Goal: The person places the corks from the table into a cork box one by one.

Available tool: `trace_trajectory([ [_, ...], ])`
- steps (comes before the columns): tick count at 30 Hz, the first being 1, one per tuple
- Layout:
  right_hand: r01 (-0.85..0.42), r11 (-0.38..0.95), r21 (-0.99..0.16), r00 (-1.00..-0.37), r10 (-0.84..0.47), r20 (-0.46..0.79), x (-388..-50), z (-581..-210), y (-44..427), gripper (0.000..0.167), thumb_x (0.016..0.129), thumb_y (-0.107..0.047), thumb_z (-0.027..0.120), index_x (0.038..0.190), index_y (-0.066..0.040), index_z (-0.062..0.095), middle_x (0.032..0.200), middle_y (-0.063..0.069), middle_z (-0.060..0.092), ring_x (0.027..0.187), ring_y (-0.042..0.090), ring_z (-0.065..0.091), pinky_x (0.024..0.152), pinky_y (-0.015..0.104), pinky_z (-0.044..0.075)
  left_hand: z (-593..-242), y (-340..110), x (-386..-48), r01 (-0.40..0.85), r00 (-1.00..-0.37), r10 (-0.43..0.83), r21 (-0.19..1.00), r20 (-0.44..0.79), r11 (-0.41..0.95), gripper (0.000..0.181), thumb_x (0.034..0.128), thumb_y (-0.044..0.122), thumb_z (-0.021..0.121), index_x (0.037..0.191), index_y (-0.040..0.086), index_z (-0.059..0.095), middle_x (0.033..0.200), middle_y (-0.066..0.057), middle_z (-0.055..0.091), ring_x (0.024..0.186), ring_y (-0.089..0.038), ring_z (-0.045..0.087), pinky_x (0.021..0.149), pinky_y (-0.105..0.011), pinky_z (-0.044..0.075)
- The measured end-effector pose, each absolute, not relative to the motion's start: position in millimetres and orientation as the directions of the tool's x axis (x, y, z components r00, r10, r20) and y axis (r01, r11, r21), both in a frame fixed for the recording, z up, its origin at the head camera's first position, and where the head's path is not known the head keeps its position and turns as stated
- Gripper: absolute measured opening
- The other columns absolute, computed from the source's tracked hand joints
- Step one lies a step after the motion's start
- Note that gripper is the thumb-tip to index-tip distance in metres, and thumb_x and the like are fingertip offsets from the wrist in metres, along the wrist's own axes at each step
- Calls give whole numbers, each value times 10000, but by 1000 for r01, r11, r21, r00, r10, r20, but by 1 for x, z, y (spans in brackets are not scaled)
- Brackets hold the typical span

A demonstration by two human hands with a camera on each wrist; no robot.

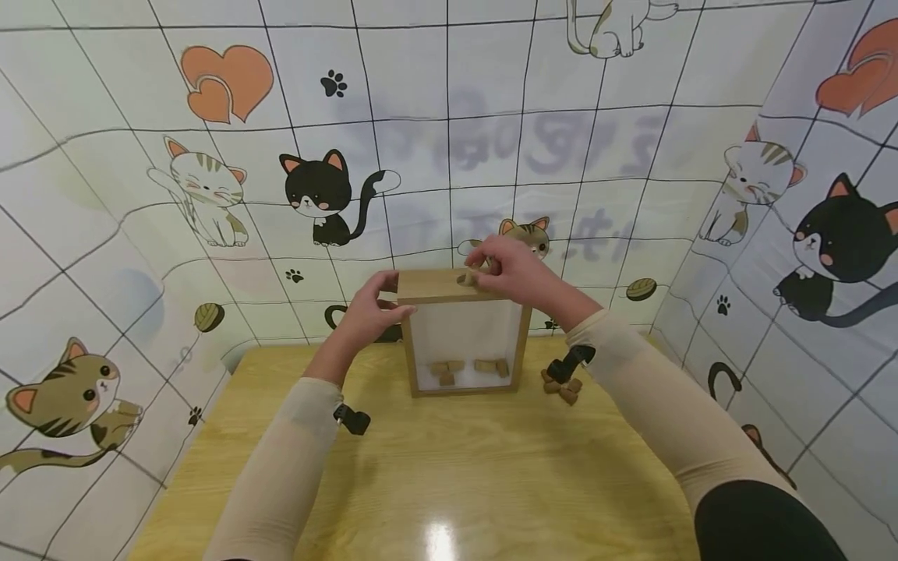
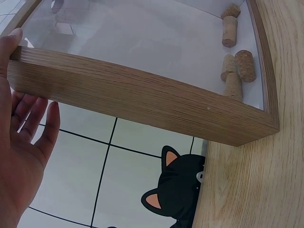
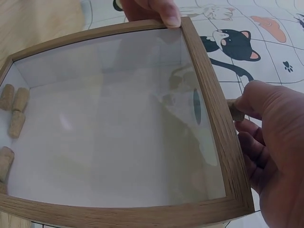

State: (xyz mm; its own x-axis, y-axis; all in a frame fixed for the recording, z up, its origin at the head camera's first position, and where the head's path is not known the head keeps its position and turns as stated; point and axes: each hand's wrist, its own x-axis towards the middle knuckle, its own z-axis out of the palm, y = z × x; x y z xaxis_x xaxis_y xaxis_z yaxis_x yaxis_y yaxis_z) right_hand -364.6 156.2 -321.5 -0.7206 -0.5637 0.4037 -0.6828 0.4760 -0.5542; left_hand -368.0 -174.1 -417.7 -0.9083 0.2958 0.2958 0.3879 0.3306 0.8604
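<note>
A wooden-framed box with a clear front (image 1: 464, 393) stands upright on the table, several corks (image 1: 447, 367) lying at its bottom inside. My left hand (image 1: 366, 313) grips the box's upper left corner, thumb on the front edge and fingers behind, as the left wrist view shows. At the top face my right hand (image 1: 515, 273) pinches a cork (image 1: 466, 278) between thumb and forefinger, right at a hole in the frame. In the right wrist view that cork (image 3: 235, 110) touches the outer side of the frame; how deep it sits cannot be told.
Several loose corks (image 1: 570, 389) lie on the wooden table (image 1: 435, 467) to the right of the box, partly under my right wrist's camera. A cloth with cats and grid lines (image 1: 414, 93) hangs behind the table and at both sides.
</note>
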Motion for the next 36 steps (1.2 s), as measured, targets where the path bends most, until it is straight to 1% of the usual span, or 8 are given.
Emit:
trace_trajectory([
  [3,-686,495,-533,-719,-575,391,-366,-323,152,223,1055,-76,742,1273,-35,766,1086,68,651,753,219,522,837,420,531,-417,-175,-368,379,-911,297,864,286,331,768,981,280,869,1627,128,482,1443,-135,582,1226,-385,648,1012,-538,606],
  [6,-689,513,-512,-718,-581,384,-366,-323,149,226,1056,-107,756,1277,-59,767,1137,52,650,767,215,542,752,417,516,-417,-176,-369,381,-910,298,864,288,329,771,980,282,871,1628,131,482,1439,-140,581,1198,-394,663,977,-523,624],
  [10,-708,518,-480,-701,-596,390,-366,-323,150,270,1053,-117,769,1313,-46,748,1144,54,645,775,204,564,757,412,529,-417,-174,-370,384,-909,297,863,292,327,770,977,291,876,1624,140,487,1431,-131,585,1189,-389,669,970,-514,628],
  [14,-726,505,-467,-684,-606,407,-367,-324,150,228,1048,-101,773,1267,-46,742,1130,53,643,772,203,573,749,411,531,-416,-175,-369,391,-907,298,859,298,330,758,978,294,875,1618,147,496,1431,-123,590,1208,-379,660,991,-525,617],
  [20,-726,501,-470,-683,-602,414,-364,-324,153,164,1047,-111,783,1201,-70,746,1087,44,637,792,206,562,744,414,512,-418,-175,-369,398,-904,299,855,306,331,749,983,296,868,1617,145,497,1433,-123,593,1229,-377,650,1019,-543,599],
  [24,-728,487,-483,-682,-590,433,-360,-325,159,123,1054,-124,778,1168,-87,751,984,44,594,760,215,529,755,418,492,-420,-174,-370,389,-907,301,860,295,330,767,988,294,864,1631,133,480,1451,-135,584,1228,-387,654,1020,-543,599],
  [28,-722,486,-493,-691,-550,469,-350,-327,171,78,1053,-113,777,1127,-112,752,903,49,557,723,220,509,726,407,472,-420,-174,-368,382,-908,304,864,286,327,769,988,293,862,1634,130,476,1460,-143,580,1221,-396,660,1001,-529,611],
  [36,-702,515,-493,-710,-444,547,-336,-341,213,40,1065,-83,744,1104,-86,751,976,30,618,717,209,533,641,328,447,-418,-174,-368,384,-909,300,861,289,334,753,982,288,865,1620,154,488,1446,-127,583,1263,-439,634,1029,-544,591],
])
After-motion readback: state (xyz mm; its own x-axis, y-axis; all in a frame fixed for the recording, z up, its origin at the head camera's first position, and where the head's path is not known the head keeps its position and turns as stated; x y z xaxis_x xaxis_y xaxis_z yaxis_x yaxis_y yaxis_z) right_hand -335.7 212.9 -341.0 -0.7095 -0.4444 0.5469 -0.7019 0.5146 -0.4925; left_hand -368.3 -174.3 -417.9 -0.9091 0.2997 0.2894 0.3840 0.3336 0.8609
